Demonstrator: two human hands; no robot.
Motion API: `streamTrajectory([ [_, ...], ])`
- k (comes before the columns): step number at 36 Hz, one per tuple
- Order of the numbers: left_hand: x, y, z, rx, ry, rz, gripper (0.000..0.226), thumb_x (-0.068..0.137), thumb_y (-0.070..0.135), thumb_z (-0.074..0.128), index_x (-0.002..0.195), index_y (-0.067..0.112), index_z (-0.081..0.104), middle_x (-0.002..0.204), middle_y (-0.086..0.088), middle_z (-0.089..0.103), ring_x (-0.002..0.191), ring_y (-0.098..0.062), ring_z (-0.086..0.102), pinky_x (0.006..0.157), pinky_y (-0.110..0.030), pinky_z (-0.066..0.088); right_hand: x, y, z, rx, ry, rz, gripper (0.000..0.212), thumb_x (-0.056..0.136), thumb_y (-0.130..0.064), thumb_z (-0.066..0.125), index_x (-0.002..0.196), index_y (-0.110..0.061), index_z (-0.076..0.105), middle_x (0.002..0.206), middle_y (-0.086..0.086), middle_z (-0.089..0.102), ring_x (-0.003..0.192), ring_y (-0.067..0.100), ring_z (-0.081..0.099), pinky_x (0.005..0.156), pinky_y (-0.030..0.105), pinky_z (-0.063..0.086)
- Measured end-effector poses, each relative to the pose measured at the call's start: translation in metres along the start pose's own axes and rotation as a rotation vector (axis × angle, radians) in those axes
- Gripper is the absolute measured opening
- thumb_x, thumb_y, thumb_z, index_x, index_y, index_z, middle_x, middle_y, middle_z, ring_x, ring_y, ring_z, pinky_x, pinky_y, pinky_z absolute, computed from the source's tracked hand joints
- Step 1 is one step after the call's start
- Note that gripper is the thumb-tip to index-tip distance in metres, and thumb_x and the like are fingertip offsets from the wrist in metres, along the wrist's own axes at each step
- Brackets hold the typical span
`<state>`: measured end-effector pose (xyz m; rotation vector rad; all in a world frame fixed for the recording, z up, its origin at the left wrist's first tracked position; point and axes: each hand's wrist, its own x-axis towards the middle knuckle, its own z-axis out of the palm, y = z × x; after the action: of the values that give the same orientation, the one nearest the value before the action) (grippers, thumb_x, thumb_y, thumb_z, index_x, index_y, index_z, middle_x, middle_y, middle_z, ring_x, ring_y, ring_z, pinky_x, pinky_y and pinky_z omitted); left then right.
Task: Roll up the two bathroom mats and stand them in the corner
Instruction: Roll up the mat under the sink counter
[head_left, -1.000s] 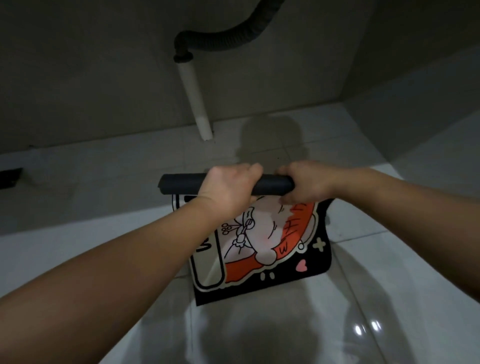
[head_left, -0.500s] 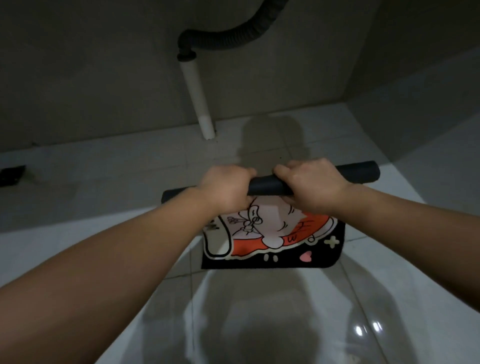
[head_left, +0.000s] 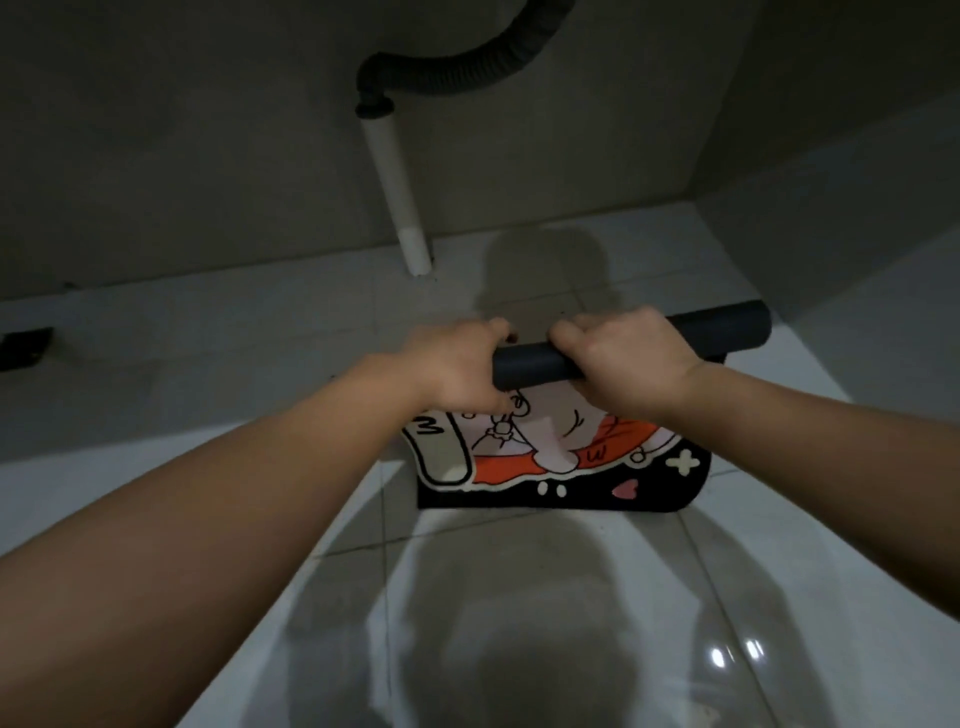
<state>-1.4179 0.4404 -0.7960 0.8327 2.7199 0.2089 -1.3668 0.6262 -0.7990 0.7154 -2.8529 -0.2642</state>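
A bathroom mat (head_left: 561, 467) with a black border and a red and white cartoon print lies partly rolled on the pale floor tiles. Its rolled part is a dark tube (head_left: 717, 332) that runs left to right and slants up toward the right. My left hand (head_left: 457, 364) grips the tube near its left end. Close beside it, my right hand (head_left: 623, 358) grips the middle. The flat, unrolled part shows below my hands. Only one mat is in view.
A white drain pipe (head_left: 400, 208) with a dark corrugated hose (head_left: 467, 73) comes down the back wall to the floor. The room corner (head_left: 691, 202) is at the back right. A dark object (head_left: 26, 345) sits at the left edge.
The roll has advanced toward me, so less of the printed mat lies flat. The tube's right end has come into view and the mat has straightened and shifted right.
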Motion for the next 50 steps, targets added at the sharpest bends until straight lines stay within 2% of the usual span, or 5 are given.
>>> streamTrajectory([
  [17,-0.007,-0.001,0.019,0.347,0.490,0.161,0.025,0.086,0.032,0.060,0.106,0.019,0.051,0.100,0.000,0.063,0.087,-0.024,0.061,0.059,-0.031,0.035,0.023,0.012,-0.014,0.494,-0.536,0.302,0.035,0.065,-0.037,0.077,0.094,-0.031,0.058,0.083,-0.004,0.065,0.073,0.016,0.062,0.065,0.031,0.052],
  [27,0.008,-0.007,0.005,-0.212,-0.100,-0.024,0.080,0.068,0.042,0.079,0.135,0.027,0.040,0.115,0.003,0.056,0.099,-0.018,0.057,0.082,-0.026,0.046,0.006,0.007,0.004,0.049,-0.061,0.059,0.020,0.084,-0.027,0.053,0.102,-0.020,0.052,0.084,0.001,0.062,0.074,0.028,0.062,0.055,0.031,0.033],
  [33,0.009,-0.006,0.006,-0.163,-0.116,0.008,0.032,0.073,0.037,0.075,0.097,0.029,0.055,0.089,0.002,0.062,0.079,-0.018,0.060,0.061,-0.026,0.044,0.000,0.009,0.013,-0.003,0.049,0.020,0.018,0.077,-0.022,0.064,0.091,-0.015,0.056,0.071,0.003,0.060,0.052,0.020,0.044,0.043,0.022,0.010],
  [42,-0.001,-0.001,0.025,0.310,0.395,0.174,0.019,0.087,0.029,0.055,0.102,0.020,0.050,0.097,0.000,0.062,0.088,-0.023,0.061,0.061,-0.031,0.037,0.019,0.008,0.001,0.435,-0.544,0.202,0.045,0.066,-0.041,0.076,0.104,-0.029,0.054,0.089,-0.003,0.064,0.080,0.021,0.061,0.067,0.030,0.048],
  [50,0.006,0.000,0.018,0.157,0.141,0.072,0.045,0.074,0.041,0.067,0.110,0.024,0.046,0.101,0.000,0.061,0.091,-0.023,0.060,0.065,-0.030,0.039,0.011,0.003,0.013,0.092,-0.172,0.049,0.021,0.081,-0.022,0.056,0.101,-0.019,0.051,0.080,0.002,0.060,0.072,0.027,0.061,0.056,0.031,0.034],
])
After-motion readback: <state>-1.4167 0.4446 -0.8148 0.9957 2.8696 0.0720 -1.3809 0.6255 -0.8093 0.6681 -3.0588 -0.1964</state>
